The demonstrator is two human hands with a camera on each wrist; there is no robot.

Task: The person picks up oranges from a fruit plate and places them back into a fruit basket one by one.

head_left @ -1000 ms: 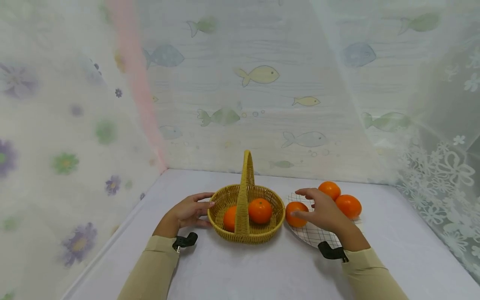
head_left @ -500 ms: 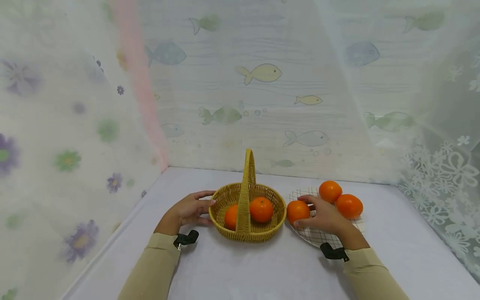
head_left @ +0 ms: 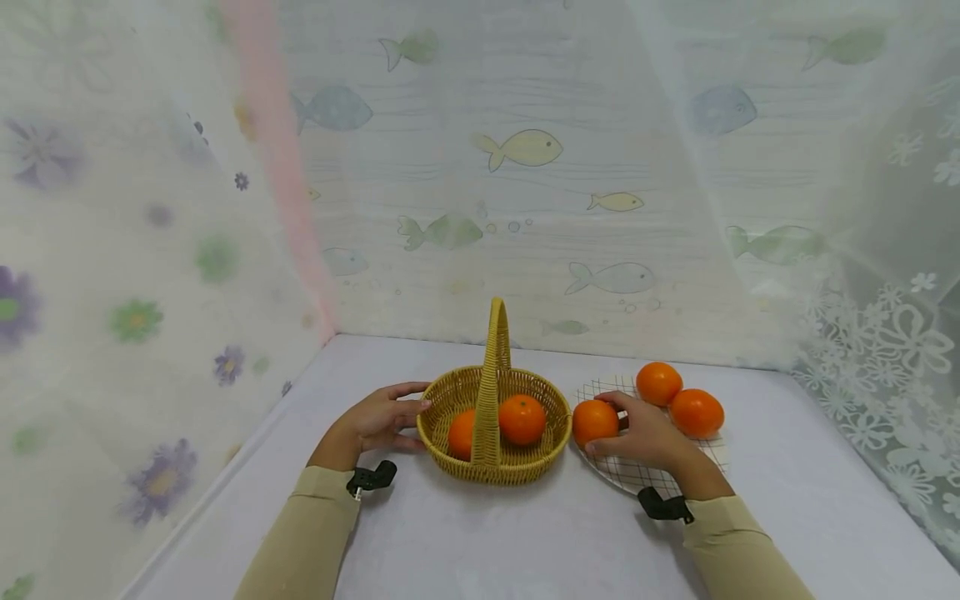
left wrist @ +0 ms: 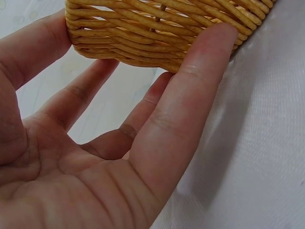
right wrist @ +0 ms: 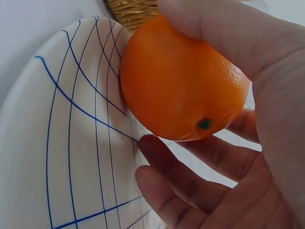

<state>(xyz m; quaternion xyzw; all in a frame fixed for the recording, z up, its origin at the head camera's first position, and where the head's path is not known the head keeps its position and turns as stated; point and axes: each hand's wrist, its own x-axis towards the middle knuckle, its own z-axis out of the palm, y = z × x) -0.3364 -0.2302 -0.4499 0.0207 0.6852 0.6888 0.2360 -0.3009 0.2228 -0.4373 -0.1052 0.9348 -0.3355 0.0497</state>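
A yellow wicker basket (head_left: 442,462) with a tall arched handle stands on the table. It holds two oranges, a whole one (head_left: 522,420) right of the handle and a second (head_left: 461,435) partly hidden behind it. My left hand (head_left: 380,421) touches the basket's left side with fairly straight, spread fingers; in the left wrist view the fingertips (left wrist: 209,45) lie against the weave. On the plate (head_left: 637,479), white with blue grid lines, my right hand (head_left: 648,433) grips an orange (right wrist: 176,86) between thumb and fingers, its green stem spot facing the wrist camera.
Two more oranges, one at the back (head_left: 659,383) and one at the right (head_left: 697,413), sit on the plate beyond my right hand. Behind the white-covered table (head_left: 480,542) hangs a fish-print curtain (head_left: 525,208); a floral curtain (head_left: 135,350) lines the left.
The right hand has come down around the nearest orange on the plate, its thumb and fingers closing on it. Left hand and basket have stayed in place.
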